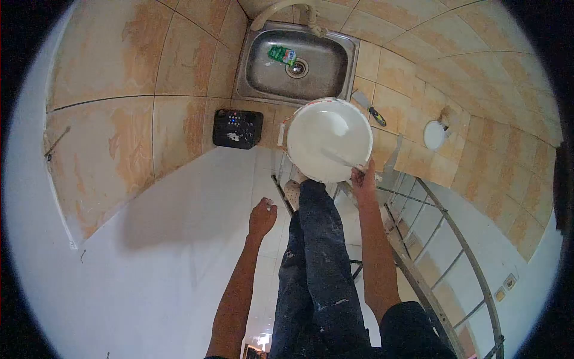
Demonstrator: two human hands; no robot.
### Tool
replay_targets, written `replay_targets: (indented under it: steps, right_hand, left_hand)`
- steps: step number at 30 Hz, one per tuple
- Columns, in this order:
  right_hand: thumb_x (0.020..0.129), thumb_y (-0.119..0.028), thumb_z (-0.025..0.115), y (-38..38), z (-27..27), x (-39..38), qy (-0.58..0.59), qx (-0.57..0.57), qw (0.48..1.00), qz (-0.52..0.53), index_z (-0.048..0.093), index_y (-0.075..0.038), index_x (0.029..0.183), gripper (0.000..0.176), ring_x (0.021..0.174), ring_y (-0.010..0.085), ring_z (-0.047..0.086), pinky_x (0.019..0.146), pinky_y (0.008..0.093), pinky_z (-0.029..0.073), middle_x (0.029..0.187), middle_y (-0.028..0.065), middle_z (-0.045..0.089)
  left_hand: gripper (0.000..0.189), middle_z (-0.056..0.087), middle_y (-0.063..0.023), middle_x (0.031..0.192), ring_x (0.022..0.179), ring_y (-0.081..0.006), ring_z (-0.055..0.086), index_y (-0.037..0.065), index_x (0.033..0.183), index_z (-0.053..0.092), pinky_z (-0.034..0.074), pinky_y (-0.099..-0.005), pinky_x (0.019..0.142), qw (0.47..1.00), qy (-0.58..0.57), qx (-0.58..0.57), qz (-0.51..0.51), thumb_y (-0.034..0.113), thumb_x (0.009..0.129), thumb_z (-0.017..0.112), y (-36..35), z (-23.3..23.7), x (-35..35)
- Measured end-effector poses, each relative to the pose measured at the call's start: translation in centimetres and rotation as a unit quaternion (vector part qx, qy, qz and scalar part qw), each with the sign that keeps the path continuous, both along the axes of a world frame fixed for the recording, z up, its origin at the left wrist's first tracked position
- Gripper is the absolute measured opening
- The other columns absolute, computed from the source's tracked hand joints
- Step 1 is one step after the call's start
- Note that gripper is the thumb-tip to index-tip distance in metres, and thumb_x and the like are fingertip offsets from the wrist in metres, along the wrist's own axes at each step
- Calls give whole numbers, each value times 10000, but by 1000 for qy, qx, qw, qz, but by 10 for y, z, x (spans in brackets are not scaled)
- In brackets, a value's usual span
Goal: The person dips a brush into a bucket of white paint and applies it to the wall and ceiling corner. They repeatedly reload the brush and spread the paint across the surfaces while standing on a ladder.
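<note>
A round white bucket stands at the counter's front edge, filled with a smooth white, paste-like mix. My right hand is closed at the bucket's lower right rim around what looks like a putty knife. Its pale blade reaches over the white mix; the handle is hidden by my fingers. Lower and to the left, my left hand hangs in the air as a fist, apart from the bucket. Something whitish shows at its fingertips, too small to name.
A steel sink with a green packet lies behind. A black device sits left of the bucket. Right are a scraper, a broad grey blade and a white round lid. A metal frame stands low right.
</note>
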State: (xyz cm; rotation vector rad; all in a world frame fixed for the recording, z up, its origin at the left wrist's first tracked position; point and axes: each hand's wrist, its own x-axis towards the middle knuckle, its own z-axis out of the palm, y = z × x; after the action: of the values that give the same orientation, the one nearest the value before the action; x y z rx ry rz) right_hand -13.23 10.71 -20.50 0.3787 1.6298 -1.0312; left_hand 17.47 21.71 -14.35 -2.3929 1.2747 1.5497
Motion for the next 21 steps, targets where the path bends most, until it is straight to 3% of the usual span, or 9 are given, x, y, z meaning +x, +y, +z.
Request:
replay_targets:
  steps: [3, 6, 11, 14, 21]
  right_hand:
    - [804, -616, 596, 5, -2, -8, -23, 13, 1000, 16, 575, -77, 925, 552, 545, 114, 554, 502, 200, 490, 682, 36, 598]
    - [812, -599, 599, 4, 9, -10, -51, -39, 997, 35, 582, -109, 908, 500, 500, 70, 518, 436, 174, 445, 650, 3, 584]
    - [866, -504, 576, -2, 6, -18, -89, 38, 995, -13, 577, -109, 878, 395, 432, 68, 489, 351, 170, 386, 610, -8, 561]
    - [880, -464, 567, 1, 9, -19, -136, -37, 990, -7, 565, -101, 892, 364, 410, 64, 482, 338, 166, 397, 589, -6, 547]
    - [876, -480, 582, -7, 34, -20, -169, 3, 984, -62, 523, -110, 850, 375, 371, 40, 446, 320, 160, 377, 526, -14, 492]
  left_hand:
    - [312, 647, -233, 993, 940, -388, 618, -11, 1025, 578, 480, -435, 846, 1000, 7, -11, -1, 229, 830, 531, -1, -1, -2]
    - [319, 647, -236, 984, 929, -394, 620, -12, 1026, 577, 480, -441, 840, 999, 22, -27, 12, 233, 826, 536, -5, 3, -8]
    - [320, 646, -237, 987, 937, -397, 617, -15, 1024, 576, 476, -444, 848, 1000, 12, -11, 5, 231, 824, 539, -6, 1, -13]
    - [315, 646, -236, 991, 944, -398, 615, -11, 1025, 576, 475, -442, 852, 1000, 13, -15, 5, 228, 823, 538, -9, 5, -14]
    - [288, 652, -223, 990, 947, -390, 620, 7, 1019, 578, 480, -433, 846, 1000, 5, 2, 8, 220, 830, 536, -7, 4, -11]
